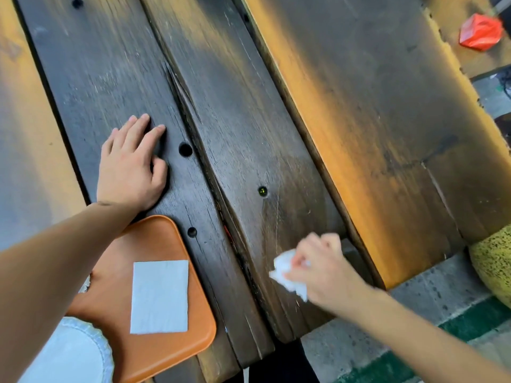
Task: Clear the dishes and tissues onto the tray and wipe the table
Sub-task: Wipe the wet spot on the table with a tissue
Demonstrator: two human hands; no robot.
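A dark plank table (249, 111) fills the view. My left hand (130, 167) lies flat on it, fingers spread, holding nothing, just beyond the orange tray (171, 346) at the near left. A flat white tissue (159, 296) rests on the tray. Part of a white plate (69, 355) shows at the tray's near left, below my forearm. My right hand (320, 269), blurred, is shut on a crumpled white tissue (287, 272) pressed to the table near its front right edge.
Round holes (185, 149) dot the planks, and a long crack runs between two boards. A red crumpled bag (479, 31) lies off the table at the far right. A yellow speckled object (495, 261) sits by the right edge above grey pavement (414, 299).
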